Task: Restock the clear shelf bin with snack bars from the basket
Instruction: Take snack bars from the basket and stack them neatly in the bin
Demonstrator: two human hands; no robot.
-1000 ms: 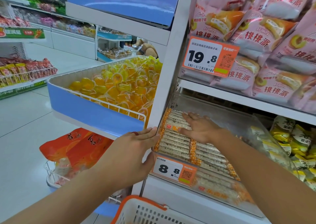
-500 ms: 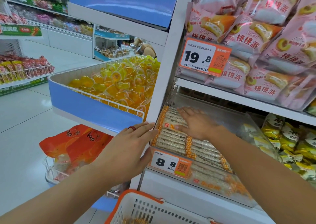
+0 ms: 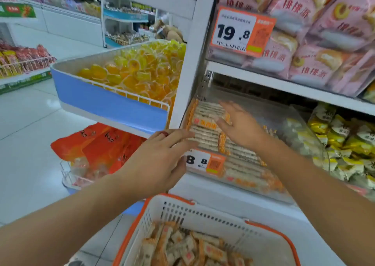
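Observation:
The clear shelf bin (image 3: 288,121) sits on the middle shelf, holding rows of white and orange snack bars (image 3: 205,121), with an 8.8 price tag (image 3: 205,161) on its front. My right hand (image 3: 240,126) hovers flat over the bars with fingers spread, holding nothing. My left hand (image 3: 156,160) is open at the bin's front left corner, its thumb near the tag and its fingers over the front bars. Below, the white basket (image 3: 213,215) with orange rim holds several loose snack bars (image 3: 192,249).
A blue tray of yellow jelly cups (image 3: 134,73) juts out to the left. Pink cake packs (image 3: 316,34) fill the shelf above behind a 19.8 tag. Yellow packets (image 3: 345,144) lie right of the bin. Orange bags (image 3: 101,144) sit low on the left.
The view has tilted down, bringing the basket and its bars into sight. My right hand has lifted slightly off the bars. My left hand has slid right over the bin's front corner.

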